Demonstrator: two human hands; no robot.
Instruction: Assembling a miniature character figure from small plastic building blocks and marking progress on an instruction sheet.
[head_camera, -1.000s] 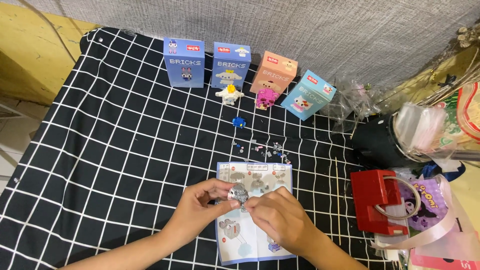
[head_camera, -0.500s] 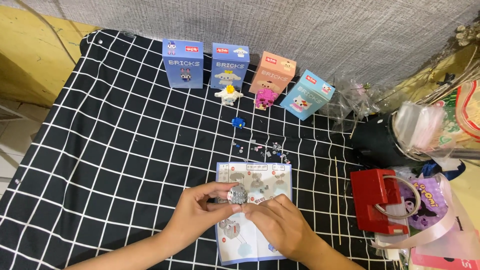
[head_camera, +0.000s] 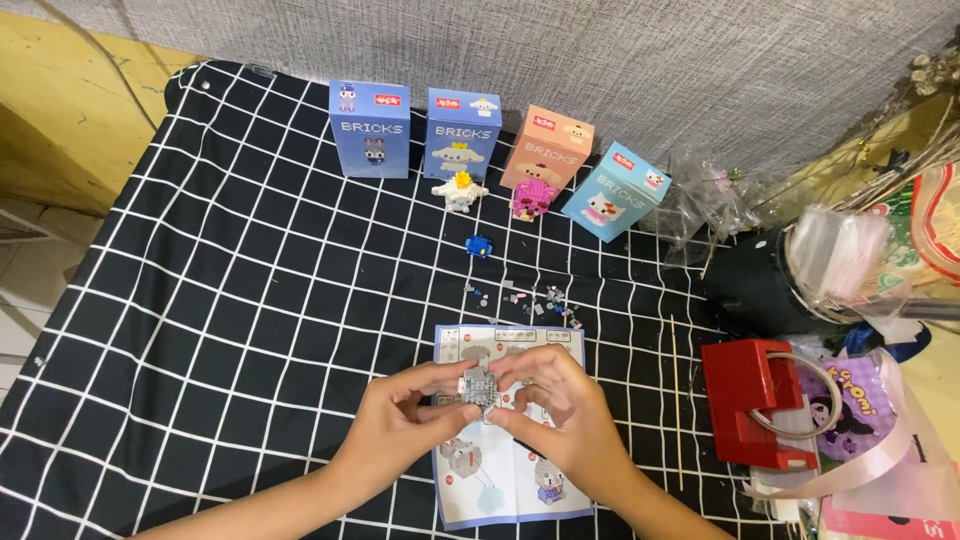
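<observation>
Pinching a small grey brick model between both sets of fingertips, I have my left hand and right hand closed on it from either side, just above the instruction sheet on the checked cloth. Beyond the sheet lie loose grey pieces, then a blue piece, then two finished figures before four boxes. Right of the sheet sits a red box.

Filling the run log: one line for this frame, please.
left hand: holds grey brick model | right hand: holds same model | under: instruction sheet | near: loose bricks
</observation>
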